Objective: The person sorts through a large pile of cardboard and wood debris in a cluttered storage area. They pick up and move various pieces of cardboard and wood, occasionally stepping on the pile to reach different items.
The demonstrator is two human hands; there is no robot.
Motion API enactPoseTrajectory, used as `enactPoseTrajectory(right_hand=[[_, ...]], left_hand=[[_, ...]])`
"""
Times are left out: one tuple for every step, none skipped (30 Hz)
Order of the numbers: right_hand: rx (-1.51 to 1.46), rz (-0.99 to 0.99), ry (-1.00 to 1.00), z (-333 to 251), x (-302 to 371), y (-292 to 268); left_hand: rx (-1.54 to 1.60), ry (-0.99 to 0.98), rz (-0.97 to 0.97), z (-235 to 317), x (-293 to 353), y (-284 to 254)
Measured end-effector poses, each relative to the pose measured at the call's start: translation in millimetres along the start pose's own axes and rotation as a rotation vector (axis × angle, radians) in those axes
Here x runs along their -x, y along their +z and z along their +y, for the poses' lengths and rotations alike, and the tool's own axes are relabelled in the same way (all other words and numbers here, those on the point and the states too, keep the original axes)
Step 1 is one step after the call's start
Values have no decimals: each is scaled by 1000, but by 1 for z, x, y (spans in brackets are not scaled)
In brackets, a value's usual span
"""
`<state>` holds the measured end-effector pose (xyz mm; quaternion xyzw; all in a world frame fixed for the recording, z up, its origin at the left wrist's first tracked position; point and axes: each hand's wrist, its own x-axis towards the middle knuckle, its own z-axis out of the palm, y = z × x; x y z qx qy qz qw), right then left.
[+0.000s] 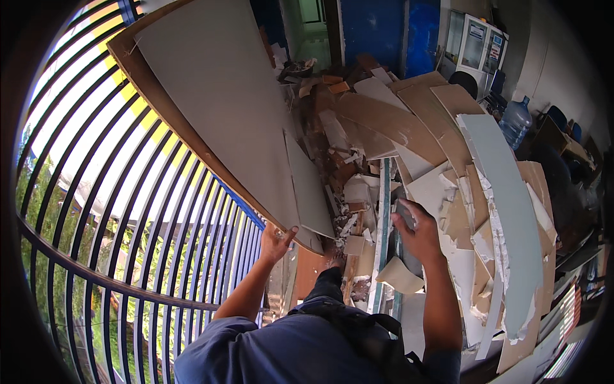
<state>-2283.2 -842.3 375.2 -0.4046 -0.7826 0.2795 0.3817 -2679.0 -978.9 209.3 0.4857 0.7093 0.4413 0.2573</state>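
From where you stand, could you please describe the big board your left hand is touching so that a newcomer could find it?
Start at the barred railing on the left. Leaning against it is a long grey board with a brown edge, and the left hand touches its lower end. Unlike the broken, jumbled pieces on the right, it is whole and by far the largest.

Blue short-sleeved shirt [268, 352], dark trousers [326, 285]

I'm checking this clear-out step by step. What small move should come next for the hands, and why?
Probably bring the right hand, which grips a small grey piece, over to the big board. Only the left hand steadies its lower edge while it leans on the railing above the rubble.
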Motion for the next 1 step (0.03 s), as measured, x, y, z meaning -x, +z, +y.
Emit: enactPoseTrajectory(right_hand=[[1, -51, -128, -26, -11, 6]], left_hand=[[16, 9, 2, 1, -6, 8]])
